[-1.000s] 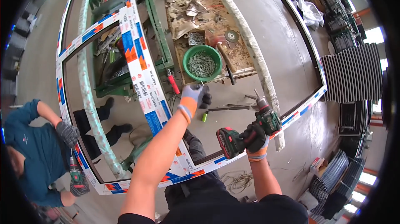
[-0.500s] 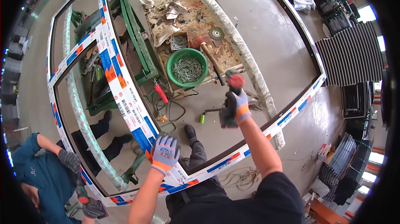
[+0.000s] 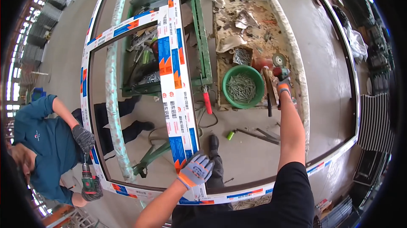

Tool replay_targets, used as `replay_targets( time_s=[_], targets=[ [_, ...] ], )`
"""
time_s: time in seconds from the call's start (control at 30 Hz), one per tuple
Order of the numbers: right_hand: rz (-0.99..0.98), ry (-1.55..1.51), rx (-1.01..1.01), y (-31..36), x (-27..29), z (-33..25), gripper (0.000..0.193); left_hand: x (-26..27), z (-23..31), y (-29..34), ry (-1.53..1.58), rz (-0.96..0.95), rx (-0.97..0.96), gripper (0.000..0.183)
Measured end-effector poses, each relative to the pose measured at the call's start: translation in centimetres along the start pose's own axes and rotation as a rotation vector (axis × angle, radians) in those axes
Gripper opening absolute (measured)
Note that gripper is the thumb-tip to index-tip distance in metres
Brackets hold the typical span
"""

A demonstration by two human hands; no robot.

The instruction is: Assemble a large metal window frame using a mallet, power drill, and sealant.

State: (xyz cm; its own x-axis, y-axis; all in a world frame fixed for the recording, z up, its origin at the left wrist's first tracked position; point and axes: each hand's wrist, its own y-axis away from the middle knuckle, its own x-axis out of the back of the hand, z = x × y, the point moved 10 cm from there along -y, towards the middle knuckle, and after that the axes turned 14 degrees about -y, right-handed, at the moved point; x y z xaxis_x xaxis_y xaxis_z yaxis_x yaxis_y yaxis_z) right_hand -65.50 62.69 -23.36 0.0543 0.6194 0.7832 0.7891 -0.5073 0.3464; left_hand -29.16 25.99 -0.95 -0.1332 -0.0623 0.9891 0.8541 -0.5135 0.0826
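Note:
My left hand (image 3: 197,169), in a grey and orange glove, lies on the wrapped window frame (image 3: 171,96) near its front edge, fingers extended across the profile. Reaching far forward, my right hand (image 3: 283,85) is closed on a red and dark green cordless drill (image 3: 281,73). The drill is over the worktable's right side, just right of a wooden-handled hammer (image 3: 268,86). My fingers on its grip are partly hidden. To the hammer's left stands a green bowl (image 3: 261,88) with many screws (image 3: 241,89).
At left, a co-worker in a teal top (image 3: 46,124) holds another drill (image 3: 89,181) against the frame. A grinding disc (image 3: 279,60), rags (image 3: 246,18) and a small screw box (image 3: 242,56) lie on the table (image 3: 224,24). A wrapped support bar (image 3: 292,45) runs beside it.
My right hand has carried the cordless drill forward from above the floor to the worktable's right side. My left hand stays on the frame. The view has turned, and the co-worker's drill is now against the frame.

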Motion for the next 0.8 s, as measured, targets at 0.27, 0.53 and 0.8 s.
replay_targets(
  time_s=[0.27,0.53,0.8],
  targets=[
    [0.048,0.021,-0.047,-8.6,0.1,4.3,0.043,0.1,1.2,-1.1,0.094,0.111,-0.032,0.023],
    [0.136,0.120,0.034,-3.3,1.3,-0.4,0.041,-0.8,1.0,0.0,0.077,0.071,-0.030,0.024],
    [0.134,0.072,0.543,9.1,6.9,-6.2,0.052,-1.6,1.4,0.3,0.029,-0.048,-0.050,0.036]
  ],
)
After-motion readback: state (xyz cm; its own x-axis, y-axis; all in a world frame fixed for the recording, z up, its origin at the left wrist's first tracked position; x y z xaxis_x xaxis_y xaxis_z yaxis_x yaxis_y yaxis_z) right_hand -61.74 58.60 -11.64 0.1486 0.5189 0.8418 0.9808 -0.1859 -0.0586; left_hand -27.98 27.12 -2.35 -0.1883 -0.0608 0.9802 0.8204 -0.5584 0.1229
